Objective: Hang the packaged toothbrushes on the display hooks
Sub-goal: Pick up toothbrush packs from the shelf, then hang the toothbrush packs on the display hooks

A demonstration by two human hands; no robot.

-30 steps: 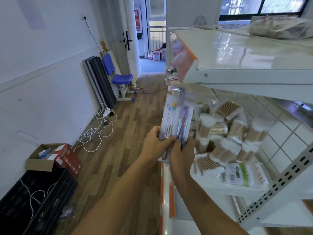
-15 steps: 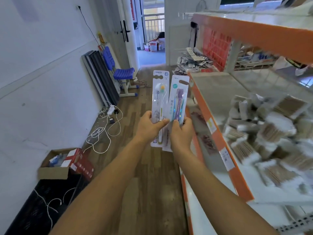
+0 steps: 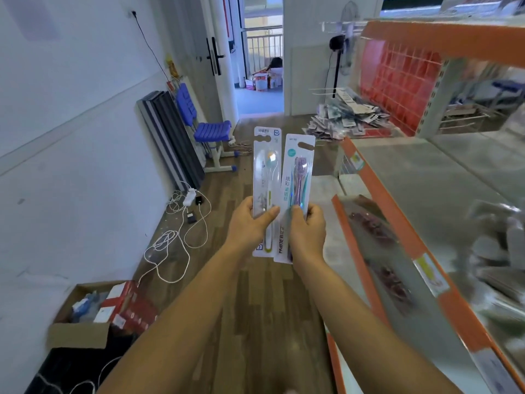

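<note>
Fingers (image 3: 271, 213) pinched: left hand (image 3: 250, 226) holds white-brush pack (image 3: 267, 166), right hand (image 3: 308, 228) purple-brush pack (image 3: 298, 172) (seemingly overlapping)

Left hand (image 3: 250, 223) grips white toothbrush pack (image 3: 266, 177), right hand (image 3: 308, 227) grips purple toothbrush pack (image 3: 297, 183); 2 upright, side by side, orange shelf (image 3: 397, 223) right.

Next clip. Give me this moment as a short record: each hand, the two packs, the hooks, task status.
left: left hand holds the white toothbrush pack by its lower half
right: right hand holds the purple toothbrush pack by its lower half
packs: upright, side by side, hang holes on top
hooks: wire hooks far ahead at the rack's end, no contact with either pack
status: neither pack hung yet
floor: blue chair, cardboard box
</note>
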